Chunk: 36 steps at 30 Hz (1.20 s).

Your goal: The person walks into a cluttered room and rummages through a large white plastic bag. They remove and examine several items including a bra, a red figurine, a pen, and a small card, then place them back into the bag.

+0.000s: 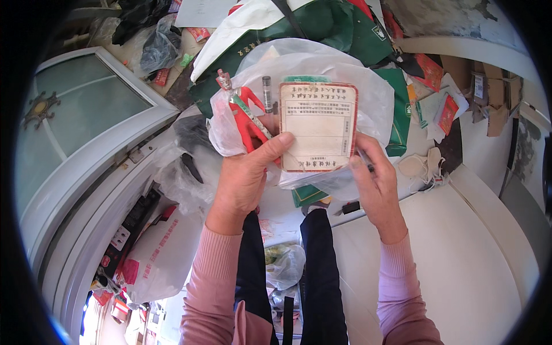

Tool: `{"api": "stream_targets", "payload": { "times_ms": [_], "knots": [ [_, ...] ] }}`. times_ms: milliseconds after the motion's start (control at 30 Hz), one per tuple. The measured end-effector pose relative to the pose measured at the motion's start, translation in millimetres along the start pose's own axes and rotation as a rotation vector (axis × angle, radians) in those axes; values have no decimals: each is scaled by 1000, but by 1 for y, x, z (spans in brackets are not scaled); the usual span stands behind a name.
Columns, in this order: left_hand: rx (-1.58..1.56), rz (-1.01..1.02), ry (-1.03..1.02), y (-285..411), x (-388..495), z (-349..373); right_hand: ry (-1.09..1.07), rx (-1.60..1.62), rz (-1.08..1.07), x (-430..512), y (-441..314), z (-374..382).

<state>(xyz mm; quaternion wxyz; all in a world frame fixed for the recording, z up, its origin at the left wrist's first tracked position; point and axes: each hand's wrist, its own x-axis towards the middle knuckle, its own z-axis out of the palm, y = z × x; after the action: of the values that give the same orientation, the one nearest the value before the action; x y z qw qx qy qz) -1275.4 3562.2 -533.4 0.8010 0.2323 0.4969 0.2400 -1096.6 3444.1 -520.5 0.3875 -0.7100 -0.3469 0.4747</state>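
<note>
My left hand (252, 170) holds a worn, red-edged printed card (318, 127) by its left side, thumb on its face. A red figure-shaped object (246, 108) with a silvery top and a green strip lies beside that thumb, and a dark-capped pen or tube (267, 95) stands out between it and the card. My right hand (377, 185) is at the card's lower right corner and grips a clear plastic sleeve (332, 179) below it, with a thin dark-ended item by its fingers. A green edge shows behind the card. A translucent white plastic bag (366, 90) lies beneath.
Dark green bags (340, 30) lie beyond the white bag. A frosted-glass door panel (90, 108) stands at left. Flattened cardboard (493, 90), red packets (448, 114) and a beige mask (420, 166) are at right. A filled plastic bag (284, 265) sits between the legs.
</note>
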Motion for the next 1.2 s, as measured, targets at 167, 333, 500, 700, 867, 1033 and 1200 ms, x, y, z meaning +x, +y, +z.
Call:
{"api": "stream_targets", "payload": {
  "times_ms": [167,333,500,700,867,1033,1200],
  "knots": [
    [-17,-66,-42,2,-2,-2,6,4,-33,5,-10,10],
    [41,-89,-27,2,-3,-2,131,-248,-76,2,-17,-4],
    [140,-131,-53,-1,-5,3,316,-465,-501,11,-37,9],
    [228,3,-24,-12,-8,7,163,-338,-336,38,-54,49],
    [338,186,-27,-19,-8,9,101,-162,-170,36,-55,58],
    [363,45,-20,-13,-6,8,282,163,-325,29,-60,37],
    [157,-68,14,-8,-2,7,426,175,-365,10,-51,14]
  ]
}}
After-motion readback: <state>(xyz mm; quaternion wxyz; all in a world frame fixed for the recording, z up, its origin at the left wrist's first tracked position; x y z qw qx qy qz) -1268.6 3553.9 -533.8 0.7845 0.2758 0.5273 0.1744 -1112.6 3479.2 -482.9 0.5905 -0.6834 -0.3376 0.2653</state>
